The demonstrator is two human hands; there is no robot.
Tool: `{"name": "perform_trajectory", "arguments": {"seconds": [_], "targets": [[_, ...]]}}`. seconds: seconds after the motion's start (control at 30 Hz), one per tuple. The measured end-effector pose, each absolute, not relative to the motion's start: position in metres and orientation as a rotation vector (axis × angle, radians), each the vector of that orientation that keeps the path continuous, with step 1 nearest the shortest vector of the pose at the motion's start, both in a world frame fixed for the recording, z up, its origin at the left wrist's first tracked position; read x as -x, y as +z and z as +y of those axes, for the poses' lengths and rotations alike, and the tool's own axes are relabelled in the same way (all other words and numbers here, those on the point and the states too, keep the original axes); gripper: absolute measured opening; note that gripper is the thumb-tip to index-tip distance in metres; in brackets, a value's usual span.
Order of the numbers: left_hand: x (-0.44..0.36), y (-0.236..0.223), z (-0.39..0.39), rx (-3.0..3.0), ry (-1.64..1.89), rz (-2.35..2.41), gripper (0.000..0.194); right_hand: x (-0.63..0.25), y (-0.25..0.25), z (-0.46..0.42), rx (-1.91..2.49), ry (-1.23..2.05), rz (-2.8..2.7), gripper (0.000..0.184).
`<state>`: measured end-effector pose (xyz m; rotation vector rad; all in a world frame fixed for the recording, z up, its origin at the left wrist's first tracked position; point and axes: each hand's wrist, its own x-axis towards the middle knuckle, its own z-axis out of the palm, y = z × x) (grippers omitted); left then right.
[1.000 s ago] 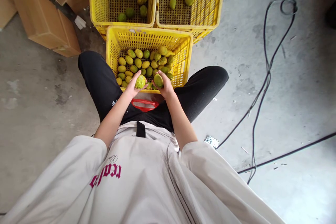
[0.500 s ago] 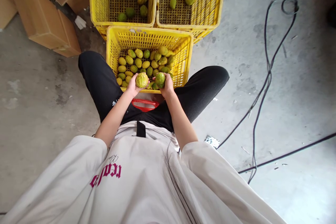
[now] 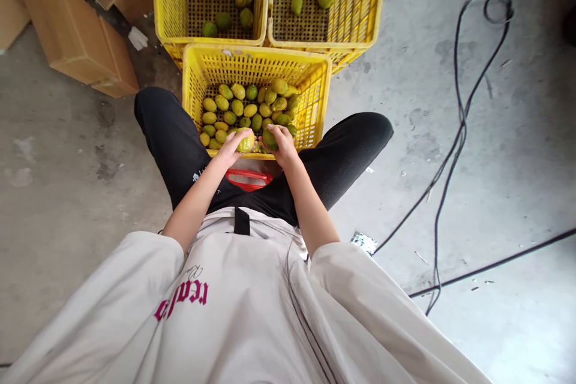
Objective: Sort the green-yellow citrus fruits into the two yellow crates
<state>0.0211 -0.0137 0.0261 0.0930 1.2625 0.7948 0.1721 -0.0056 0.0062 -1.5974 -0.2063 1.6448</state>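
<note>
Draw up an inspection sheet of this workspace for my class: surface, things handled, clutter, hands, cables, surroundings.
Surface: grey floor, stained in patches.
Things handled: yellow-green fruit and darker green fruit, held at the near side of the front yellow crate, which contains more fruit.
Clutter: small shiny item and scattered scraps on the floor.
Hands: left hand holds the yellow-green fruit, right hand the darker one.
Cables: black cable, loosely looped at right.
Surroundings: back-left crate and back-right crate, each with some fruit; cardboard box at upper left.
</note>
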Motion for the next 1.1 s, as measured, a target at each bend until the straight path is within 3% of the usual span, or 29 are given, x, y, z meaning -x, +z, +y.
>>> {"name": "perform_trajectory", "arguments": {"seconds": [0.13, 0.47, 0.73, 1.1], "targets": [[-0.019, 0.023, -0.012, -0.033, 0.868, 1.345, 0.014, -0.171, 0.016, -0.005, 1.501, 1.790, -0.160, 0.025], [-0.021, 0.023, -0.009, -0.022, 0.929, 1.257, 0.021, -0.169, 0.018, -0.004, 1.539, 1.811, -0.257, 0.042], [-0.021, 0.028, -0.009, -0.021, 0.869, 1.219, 0.031, -0.171, 0.011, -0.006, 1.556, 1.718, -0.291, 0.040], [-0.018, 0.017, -0.011, 0.042, 0.813, 1.277, 0.019, -0.173, 0.007, -0.005, 1.469, 1.809, -0.234, 0.050]]}}
